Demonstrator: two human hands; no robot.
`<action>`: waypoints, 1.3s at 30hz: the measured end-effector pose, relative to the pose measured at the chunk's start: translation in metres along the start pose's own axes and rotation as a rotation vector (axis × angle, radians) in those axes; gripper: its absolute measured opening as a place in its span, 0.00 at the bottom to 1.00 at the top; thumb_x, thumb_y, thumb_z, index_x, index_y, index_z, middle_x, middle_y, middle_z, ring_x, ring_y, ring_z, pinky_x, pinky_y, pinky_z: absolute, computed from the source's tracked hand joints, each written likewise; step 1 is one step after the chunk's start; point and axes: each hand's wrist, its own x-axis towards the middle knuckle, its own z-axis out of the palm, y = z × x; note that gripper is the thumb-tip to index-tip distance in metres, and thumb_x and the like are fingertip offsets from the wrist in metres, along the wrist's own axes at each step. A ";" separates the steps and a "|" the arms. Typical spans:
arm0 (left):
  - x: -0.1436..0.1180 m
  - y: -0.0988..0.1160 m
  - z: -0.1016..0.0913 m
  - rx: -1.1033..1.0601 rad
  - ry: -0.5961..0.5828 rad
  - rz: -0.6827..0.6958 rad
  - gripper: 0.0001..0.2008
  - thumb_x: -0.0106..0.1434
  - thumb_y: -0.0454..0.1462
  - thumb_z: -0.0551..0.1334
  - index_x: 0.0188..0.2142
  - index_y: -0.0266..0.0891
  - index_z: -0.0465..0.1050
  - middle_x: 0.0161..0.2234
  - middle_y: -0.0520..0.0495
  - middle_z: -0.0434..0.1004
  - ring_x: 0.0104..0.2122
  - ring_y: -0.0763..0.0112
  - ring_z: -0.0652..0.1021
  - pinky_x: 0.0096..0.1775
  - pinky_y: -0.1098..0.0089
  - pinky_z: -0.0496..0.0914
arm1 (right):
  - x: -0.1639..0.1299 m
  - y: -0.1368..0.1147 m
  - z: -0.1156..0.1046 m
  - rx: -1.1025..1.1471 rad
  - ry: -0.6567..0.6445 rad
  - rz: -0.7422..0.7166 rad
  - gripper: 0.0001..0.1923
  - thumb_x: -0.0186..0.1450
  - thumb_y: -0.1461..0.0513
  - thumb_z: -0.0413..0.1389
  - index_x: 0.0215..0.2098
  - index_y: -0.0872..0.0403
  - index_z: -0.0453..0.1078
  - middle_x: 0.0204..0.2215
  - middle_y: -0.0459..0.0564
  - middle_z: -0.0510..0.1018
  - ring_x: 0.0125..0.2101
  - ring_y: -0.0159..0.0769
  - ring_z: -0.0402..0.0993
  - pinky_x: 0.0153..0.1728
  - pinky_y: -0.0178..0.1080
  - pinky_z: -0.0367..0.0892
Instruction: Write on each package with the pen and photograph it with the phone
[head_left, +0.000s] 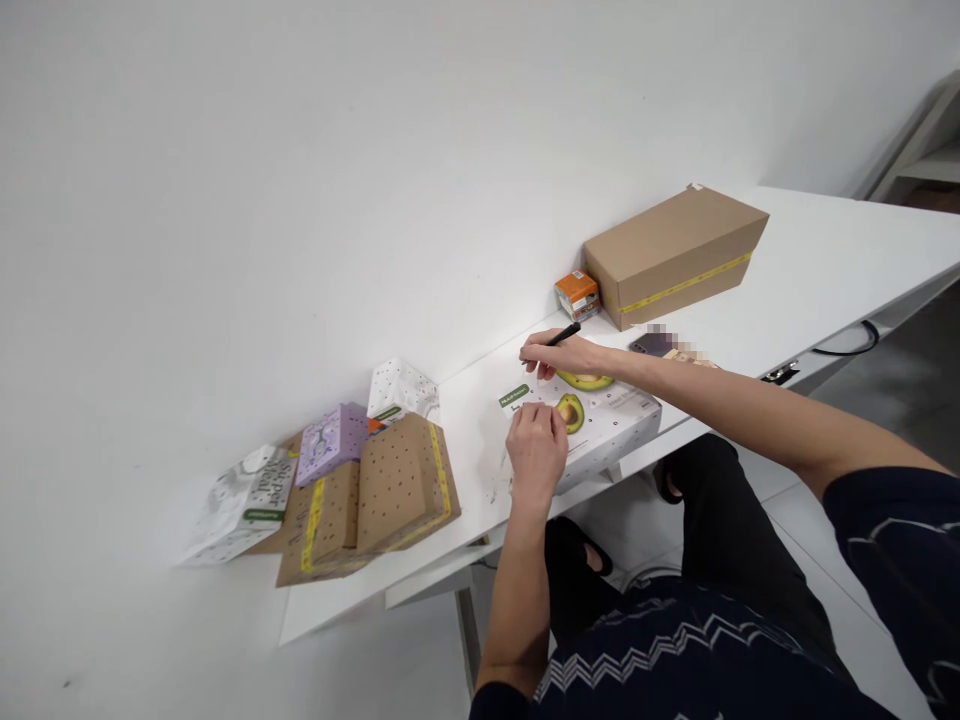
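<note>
Left hand: the left hand rests on the near left part of the avocado-printed box, fingers curled loosely against its top; whether they pinch anything cannot be told.
Right hand: the right hand hovers at the far edge of that box, fingers closed around a black pen whose free end points up and to the right.
Avocado-printed box: a flat white carton with avocado pictures and a small green label, lying near the front edge of the white table, between the two hands.
Large cardboard box: a plain brown cardboard box with a yellow tape stripe stands farther right, against the wall.
Orange packet: a small orange packet sits just left of the large cardboard box, touching or nearly touching it.
Phone: a dark phone lies just right of the right wrist.
Left pile: at the table's left end flattened brown cardboard with yellow tape lies under a purple box, a white dotted box and a white pouch.
Cable: a black cable loops below the table's right edge.
</note>
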 end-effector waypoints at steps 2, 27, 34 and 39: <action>0.000 0.000 0.000 0.005 -0.004 0.000 0.09 0.65 0.32 0.55 0.32 0.38 0.73 0.32 0.44 0.75 0.37 0.64 0.74 0.40 0.66 0.68 | 0.004 0.013 0.002 0.081 0.052 0.014 0.07 0.61 0.61 0.55 0.27 0.56 0.69 0.24 0.49 0.77 0.22 0.29 0.72 0.21 0.30 0.68; 0.004 -0.002 -0.001 0.128 -0.075 0.036 0.08 0.63 0.37 0.60 0.42 0.40 0.74 0.42 0.44 0.78 0.42 0.54 0.71 0.42 0.58 0.68 | -0.013 0.026 0.019 -0.931 0.032 -0.452 0.11 0.69 0.61 0.45 0.33 0.53 0.67 0.31 0.50 0.75 0.30 0.34 0.70 0.33 0.34 0.59; 0.001 -0.007 0.004 0.157 -0.021 0.010 0.10 0.61 0.32 0.60 0.40 0.39 0.76 0.40 0.45 0.79 0.42 0.55 0.72 0.44 0.58 0.69 | -0.018 0.028 0.024 -1.138 0.019 -0.661 0.14 0.68 0.60 0.44 0.32 0.53 0.69 0.29 0.51 0.76 0.30 0.37 0.73 0.29 0.36 0.63; -0.006 -0.024 0.018 0.132 -0.001 0.049 0.13 0.60 0.31 0.58 0.42 0.41 0.77 0.42 0.45 0.79 0.42 0.56 0.73 0.42 0.60 0.69 | -0.019 0.028 0.029 -1.106 0.070 -0.769 0.10 0.66 0.61 0.47 0.31 0.51 0.68 0.27 0.47 0.75 0.25 0.34 0.72 0.24 0.35 0.62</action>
